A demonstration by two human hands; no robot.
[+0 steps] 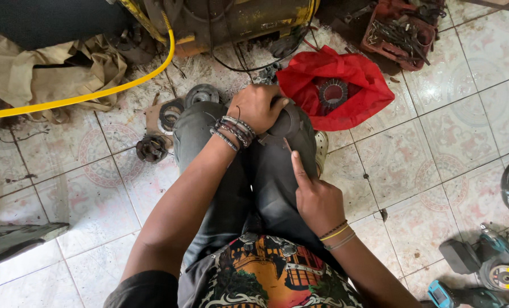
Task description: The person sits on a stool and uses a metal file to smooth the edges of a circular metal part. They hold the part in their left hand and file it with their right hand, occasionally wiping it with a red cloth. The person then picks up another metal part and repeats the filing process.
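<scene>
Dark round disc sits on the person's right knee, on grey trousers, above the tiled floor. Left hand, beaded bands at the wrist, is curled over the disc's upper left edge and grips it. Right hand rests on the thigh just below, forefinger stretched up and touching the disc's lower rim, other fingers folded, holding nothing. Just beyond the knee lies a red bag with a toothed metal ring on it. A yellow hose crosses the floor at left. Angle grinder lies well apart at lower right.
</scene>
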